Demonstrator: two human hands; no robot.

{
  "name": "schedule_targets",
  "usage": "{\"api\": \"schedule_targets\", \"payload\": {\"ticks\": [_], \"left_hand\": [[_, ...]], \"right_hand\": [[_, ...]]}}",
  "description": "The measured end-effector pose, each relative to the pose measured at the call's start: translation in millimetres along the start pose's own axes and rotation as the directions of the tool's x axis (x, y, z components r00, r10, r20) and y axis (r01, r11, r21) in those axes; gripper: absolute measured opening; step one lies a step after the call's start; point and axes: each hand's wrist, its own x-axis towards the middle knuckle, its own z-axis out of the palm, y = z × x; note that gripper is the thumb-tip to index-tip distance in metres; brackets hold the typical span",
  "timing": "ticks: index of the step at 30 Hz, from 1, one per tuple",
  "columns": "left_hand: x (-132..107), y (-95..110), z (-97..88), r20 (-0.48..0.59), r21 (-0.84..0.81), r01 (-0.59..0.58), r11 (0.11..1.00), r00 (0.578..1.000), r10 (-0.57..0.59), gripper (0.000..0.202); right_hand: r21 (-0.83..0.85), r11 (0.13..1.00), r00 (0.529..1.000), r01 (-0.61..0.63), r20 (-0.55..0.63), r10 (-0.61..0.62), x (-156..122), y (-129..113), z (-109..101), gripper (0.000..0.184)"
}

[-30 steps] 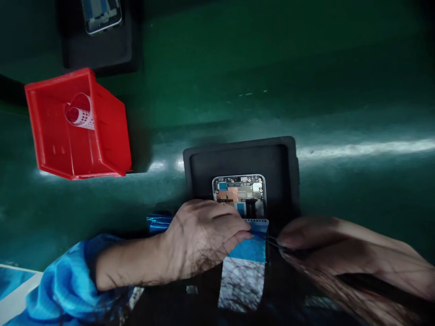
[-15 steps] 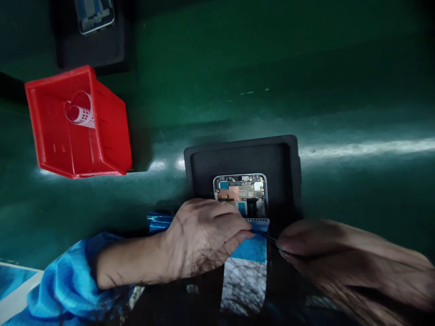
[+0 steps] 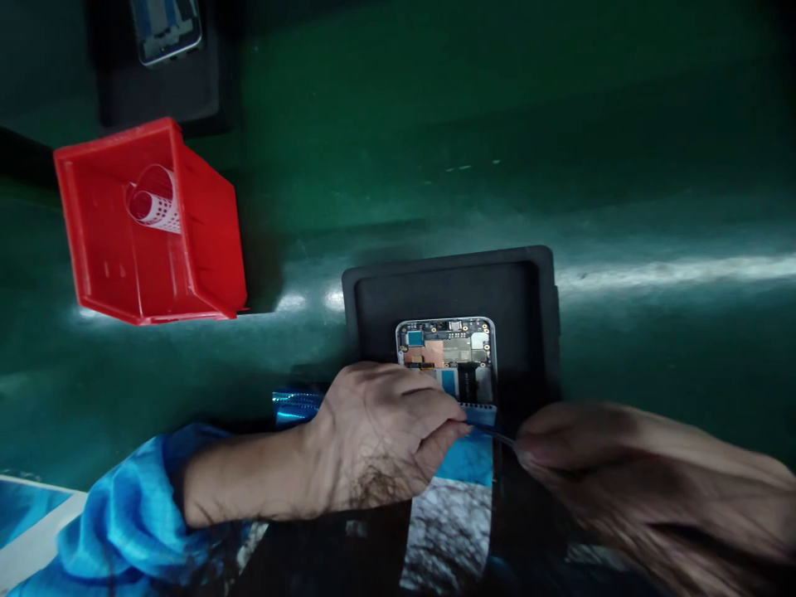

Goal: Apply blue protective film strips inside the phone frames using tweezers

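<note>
An opened smartphone (image 3: pixel 457 350) with its circuit board bared lies in a black tray (image 3: pixel 429 286). My left hand (image 3: pixel 385 431) is closed over the phone's lower part, fingers pinched on a shiny blue film strip (image 3: pixel 295 406). The strip shows on both sides of this hand, with a row of holes along its right-hand edge. My right hand (image 3: pixel 597 456) grips thin dark tweezers (image 3: pixel 497 435), whose tip meets the film beside my left fingertips. The tip itself is hard to make out. Below the fingers, a blue and silvery length (image 3: pixel 451 522) hangs toward me.
A red plastic bin (image 3: pixel 215 224) lies open toward me at left, with a curled, white perforated strip (image 3: pixel 158 207) inside. Farther back, another phone (image 3: pixel 167 29) rests in a second black tray (image 3: pixel 162 95). The green tabletop (image 3: pixel 404 108) reflects a bright streak.
The whole view has shifted slightly, so most things appear a little farther right. My right hand has drawn slightly away from the left fingertips, and more of the tweezers shows.
</note>
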Motion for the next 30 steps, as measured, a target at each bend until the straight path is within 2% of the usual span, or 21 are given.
{"api": "schedule_targets", "payload": {"ticks": [2,3,5,8,14,18,22,25,30], "left_hand": [[0,0,0.6,-0.012,-0.012,0.0,1.0,1.0,0.0,0.017],[0,0,0.7,-0.014,-0.018,0.0,1.0,1.0,0.0,0.015],[1,0,0.5,-0.009,-0.024,0.004,1.0,1.0,-0.004,0.013],[2,0,0.2,0.003,-0.026,0.016,1.0,1.0,-0.016,0.013],[1,-1,0.7,0.021,-0.035,0.01,0.999,1.0,-0.009,0.012],[2,-3,0.0,0.026,-0.022,0.006,1.0,1.0,-0.005,0.013],[2,-3,-1.0,0.039,-0.028,-0.012,1.0,0.999,0.013,0.016],[2,-2,-0.8,0.033,-0.026,-0.041,0.999,0.999,0.042,0.019],[1,-3,-1.1,0.05,-0.011,-0.039,0.999,0.998,0.04,0.017]], "right_hand": [[-0.075,0.99,0.986,0.117,0.129,-0.107,9,-2,0,0.013],[-0.082,0.987,0.981,0.135,0.148,-0.122,13,-3,1,0.017],[-0.035,0.994,0.989,0.107,0.108,-0.102,20,-5,2,0.021],[0.043,0.995,0.989,0.093,0.109,-0.097,24,-3,3,0.02],[0.068,0.995,0.994,0.069,0.084,-0.075,17,5,1,0.027],[-0.008,0.988,0.987,0.154,0.052,-0.154,23,0,2,0.023],[-0.074,0.962,0.959,0.262,0.132,-0.251,30,-5,2,0.018],[-0.099,0.956,0.952,0.275,0.167,-0.257,26,-1,0,0.025],[-0.095,0.947,0.938,0.307,0.198,-0.285,21,3,-4,0.023]]}}
